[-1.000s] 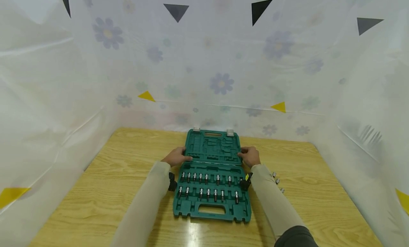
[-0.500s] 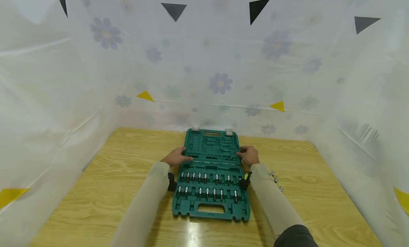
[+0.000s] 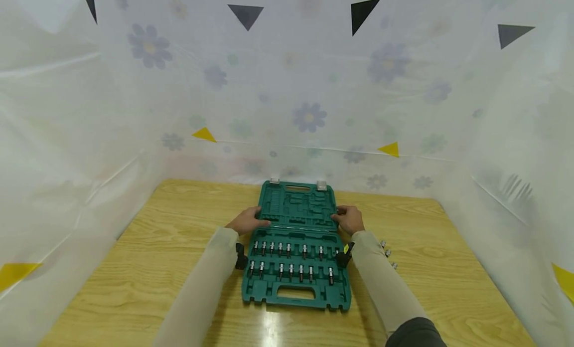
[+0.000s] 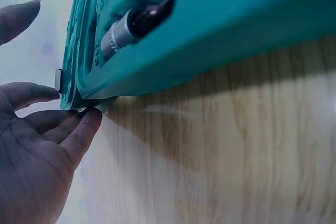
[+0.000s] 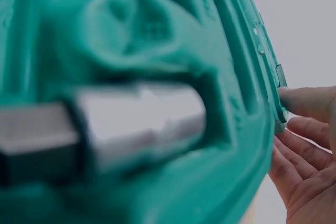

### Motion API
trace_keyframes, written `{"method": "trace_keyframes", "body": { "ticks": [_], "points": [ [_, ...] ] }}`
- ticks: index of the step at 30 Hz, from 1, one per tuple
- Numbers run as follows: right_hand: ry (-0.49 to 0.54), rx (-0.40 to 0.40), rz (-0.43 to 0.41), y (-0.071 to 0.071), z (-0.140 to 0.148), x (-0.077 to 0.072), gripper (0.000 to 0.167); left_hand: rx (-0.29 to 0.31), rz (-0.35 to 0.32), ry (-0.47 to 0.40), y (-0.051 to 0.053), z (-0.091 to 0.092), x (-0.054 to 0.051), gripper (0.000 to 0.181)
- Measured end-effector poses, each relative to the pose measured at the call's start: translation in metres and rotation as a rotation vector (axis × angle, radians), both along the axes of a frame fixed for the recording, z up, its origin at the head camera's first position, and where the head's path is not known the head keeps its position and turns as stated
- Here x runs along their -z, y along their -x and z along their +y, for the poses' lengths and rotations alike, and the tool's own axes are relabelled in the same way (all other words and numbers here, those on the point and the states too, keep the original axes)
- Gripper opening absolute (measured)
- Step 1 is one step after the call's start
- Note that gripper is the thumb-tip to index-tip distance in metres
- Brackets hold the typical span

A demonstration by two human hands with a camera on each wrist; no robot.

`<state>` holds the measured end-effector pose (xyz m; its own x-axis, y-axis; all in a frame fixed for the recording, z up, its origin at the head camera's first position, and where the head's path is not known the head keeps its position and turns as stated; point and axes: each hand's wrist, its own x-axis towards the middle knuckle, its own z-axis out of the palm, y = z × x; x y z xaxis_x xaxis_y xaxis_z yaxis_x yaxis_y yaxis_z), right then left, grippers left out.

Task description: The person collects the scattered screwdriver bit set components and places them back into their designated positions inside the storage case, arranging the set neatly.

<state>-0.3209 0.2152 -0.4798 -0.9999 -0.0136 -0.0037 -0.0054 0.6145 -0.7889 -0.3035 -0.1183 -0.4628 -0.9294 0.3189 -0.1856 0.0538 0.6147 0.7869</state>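
Observation:
A green socket case (image 3: 257, 289) lies unfolded on the table, its moulded lid (image 3: 278, 207) at the far side. Several bit sockets (image 3: 291, 272) sit in two rows in the near half. My left hand (image 3: 245, 220) is at the lid's left edge with the thumb reaching over it. In the left wrist view its fingers (image 4: 79, 132) touch the case's edge, while the thumb stands apart. My right hand (image 3: 352, 219) holds the lid's right edge, thumb on the inner side; the other fingers are partly hidden in the right wrist view behind the case (image 5: 252, 145).
A few loose bit sockets (image 3: 387, 253) lie on the wooden table (image 3: 448, 282), right of the case beside the right sleeve. Translucent flower-printed sheeting (image 3: 278, 87) rises behind the table and along both sides. Two metal latches (image 3: 321, 185) stand at the lid's far edge.

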Motion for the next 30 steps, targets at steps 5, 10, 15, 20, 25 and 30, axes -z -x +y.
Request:
{"method": "trace_keyframes", "body": {
  "ticks": [5, 10, 15, 20, 25, 30],
  "points": [
    [0.011, -0.028, 0.001, 0.0, 0.003, 0.0, 0.05, 0.067, 0.06, 0.043, -0.005, -0.004, 0.004, 0.08],
    [0.031, -0.068, 0.041, -0.006, 0.007, -0.008, 0.055, 0.148, 0.13, 0.078, -0.018, -0.01, 0.004, 0.088],
    [0.044, -0.088, 0.088, -0.015, 0.015, -0.018, 0.055, 0.224, 0.167, 0.138, -0.035, -0.016, 0.002, 0.098],
    [0.06, -0.095, 0.115, -0.03, 0.028, -0.025, 0.056, 0.28, 0.211, 0.186, -0.052, -0.019, 0.001, 0.101],
    [0.045, -0.082, 0.141, -0.048, 0.049, -0.025, 0.058, 0.333, 0.233, 0.22, -0.068, -0.019, -0.001, 0.101],
    [0.029, -0.067, 0.176, -0.064, 0.069, -0.026, 0.059, 0.379, 0.238, 0.266, -0.08, -0.021, -0.002, 0.104]
  ]
}}
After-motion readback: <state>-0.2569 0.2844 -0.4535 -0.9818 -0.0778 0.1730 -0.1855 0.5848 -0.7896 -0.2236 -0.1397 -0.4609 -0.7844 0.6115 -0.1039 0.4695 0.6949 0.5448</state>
